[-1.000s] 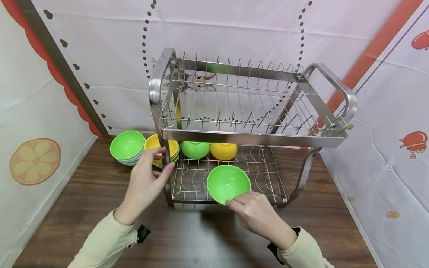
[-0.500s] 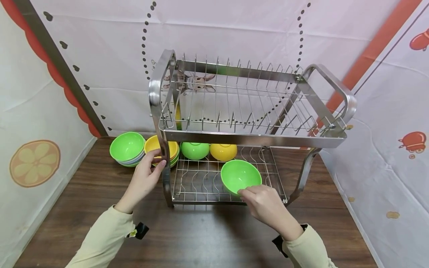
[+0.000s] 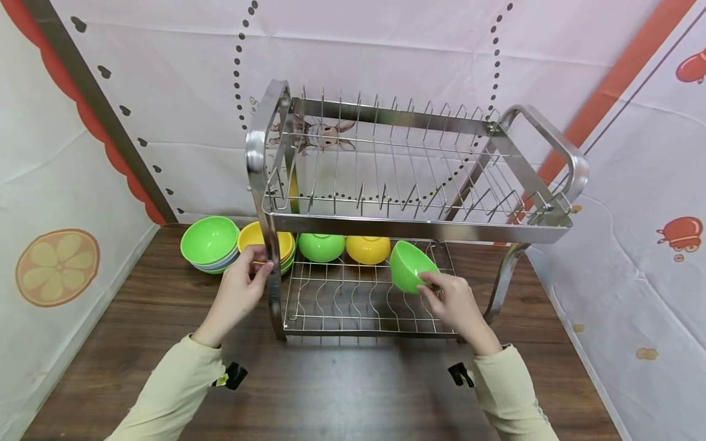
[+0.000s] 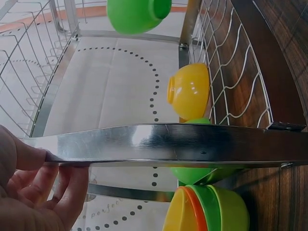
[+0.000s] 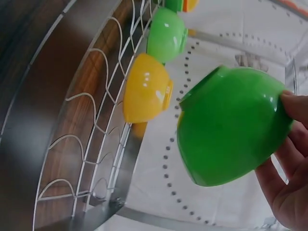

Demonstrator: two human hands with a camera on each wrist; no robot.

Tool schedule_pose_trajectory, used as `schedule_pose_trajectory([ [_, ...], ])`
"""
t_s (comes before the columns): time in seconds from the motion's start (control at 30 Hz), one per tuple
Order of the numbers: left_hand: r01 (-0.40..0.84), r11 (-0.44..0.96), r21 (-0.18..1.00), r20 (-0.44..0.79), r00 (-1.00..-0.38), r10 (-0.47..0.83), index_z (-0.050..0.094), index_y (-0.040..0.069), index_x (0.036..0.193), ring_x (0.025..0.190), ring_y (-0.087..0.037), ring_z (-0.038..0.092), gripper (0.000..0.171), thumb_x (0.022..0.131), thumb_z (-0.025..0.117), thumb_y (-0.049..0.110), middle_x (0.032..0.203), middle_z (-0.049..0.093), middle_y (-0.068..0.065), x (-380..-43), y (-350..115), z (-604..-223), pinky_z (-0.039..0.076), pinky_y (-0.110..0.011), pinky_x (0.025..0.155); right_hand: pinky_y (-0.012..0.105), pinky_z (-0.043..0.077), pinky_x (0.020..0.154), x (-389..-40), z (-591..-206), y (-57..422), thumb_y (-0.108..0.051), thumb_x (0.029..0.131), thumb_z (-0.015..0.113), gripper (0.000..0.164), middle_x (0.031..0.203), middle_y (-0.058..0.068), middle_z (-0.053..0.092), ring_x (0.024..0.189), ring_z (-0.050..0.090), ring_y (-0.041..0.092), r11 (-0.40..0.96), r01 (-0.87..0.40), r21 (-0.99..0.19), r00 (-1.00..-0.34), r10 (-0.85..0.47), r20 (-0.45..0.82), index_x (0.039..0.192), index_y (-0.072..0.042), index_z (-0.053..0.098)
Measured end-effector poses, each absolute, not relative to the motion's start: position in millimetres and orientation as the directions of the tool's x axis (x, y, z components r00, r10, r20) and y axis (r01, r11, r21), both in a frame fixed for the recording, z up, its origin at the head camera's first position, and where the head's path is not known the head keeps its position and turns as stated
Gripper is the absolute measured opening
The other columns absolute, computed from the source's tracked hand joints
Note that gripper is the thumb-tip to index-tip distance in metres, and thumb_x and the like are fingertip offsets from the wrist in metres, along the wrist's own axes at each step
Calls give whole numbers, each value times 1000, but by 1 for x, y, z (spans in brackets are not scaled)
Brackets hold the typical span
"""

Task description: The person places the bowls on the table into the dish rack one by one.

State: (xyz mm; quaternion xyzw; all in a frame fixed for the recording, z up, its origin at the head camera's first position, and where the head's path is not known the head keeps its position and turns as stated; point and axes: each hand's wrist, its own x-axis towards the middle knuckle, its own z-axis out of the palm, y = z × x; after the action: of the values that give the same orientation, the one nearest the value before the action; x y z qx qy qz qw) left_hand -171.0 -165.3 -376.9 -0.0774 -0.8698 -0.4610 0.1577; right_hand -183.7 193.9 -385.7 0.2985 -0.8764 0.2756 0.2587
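My right hand [image 3: 455, 303] pinches a green bowl [image 3: 409, 267] by its rim, thumb on one side and fingers on the other. The bowl is tilted on its side over the lower tier of a metal dish rack [image 3: 419, 230]; in the right wrist view the bowl [image 5: 231, 127] hangs apart from the wires. With thumb and fingers, my left hand [image 3: 237, 291] grips the rack's left front post [image 4: 144, 143]. Behind, on the lower tier, a green bowl [image 3: 321, 247] and a yellow bowl [image 3: 368, 250] stand upside down side by side.
Left of the rack, a stack with a green bowl [image 3: 209, 241] on top and a stack with a yellow bowl [image 3: 250, 236] on top stand on the wooden table [image 3: 331, 392]. The rack's upper wire tier [image 3: 408, 165] overhangs the back of the lower one.
The green bowl in my right hand has moved right and back, and turned from facing up onto its side. My left hand has moved onto the rack's post and taken hold of it.
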Motion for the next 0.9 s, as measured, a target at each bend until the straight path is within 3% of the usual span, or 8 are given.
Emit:
schedule_pose_trajectory([
  [0.23,284,574,768,351,-936,-7,50,-4,109,82,-29,63,22,88,54,1,98,60,-17,-172,-167,-379,46,-24,66,10,43,51,-204,-383,196,7,76,66,12,70,16,65,58,53,0,564,-477,-674,-848,-93,522,88,8,64],
  [0.43,272,579,769,338,-941,-8,50,-3,109,82,-29,62,21,88,53,1,98,60,-17,-171,-166,-378,46,-26,66,9,43,55,-224,-387,196,4,82,61,16,80,27,64,61,53,-5,415,-310,-855,-923,83,375,96,14,61],
  [0.53,265,579,771,331,-943,-9,50,-3,109,83,-29,62,21,89,53,1,98,60,-17,-171,-166,-378,46,-27,67,9,44,58,-234,-390,196,4,83,58,18,76,16,67,62,54,-7,327,-238,-915,-938,168,304,97,16,59],
  [0.6,264,579,772,330,-944,-10,50,-2,109,83,-29,62,21,89,53,1,98,60,-17,-171,-166,-378,46,-27,67,10,45,57,-241,-392,195,3,84,58,17,71,4,67,60,54,-6,192,-188,-963,-946,228,230,95,16,57],
  [0.7,265,575,774,331,-944,-10,50,-2,109,83,-29,62,21,88,53,1,98,60,-17,-171,-166,-378,46,-28,67,15,47,57,-252,-395,194,7,85,53,8,66,-7,63,61,56,0,-122,-129,-984,-954,287,89,82,5,61],
  [0.83,265,580,770,332,-943,-10,50,-2,109,83,-29,62,21,88,53,1,98,60,-17,-171,-165,-377,47,-31,68,23,49,59,-266,-398,196,11,87,43,28,70,0,58,60,57,10,-466,-66,-882,-957,279,-76,71,-6,57],
  [0.9,264,586,766,332,-943,-9,50,-2,109,83,-29,62,21,88,53,1,98,60,-17,-171,-165,-377,47,-33,69,26,50,62,-271,-400,199,9,89,39,23,75,2,53,61,57,11,-552,-17,-834,-960,243,-141,75,-3,52],
])
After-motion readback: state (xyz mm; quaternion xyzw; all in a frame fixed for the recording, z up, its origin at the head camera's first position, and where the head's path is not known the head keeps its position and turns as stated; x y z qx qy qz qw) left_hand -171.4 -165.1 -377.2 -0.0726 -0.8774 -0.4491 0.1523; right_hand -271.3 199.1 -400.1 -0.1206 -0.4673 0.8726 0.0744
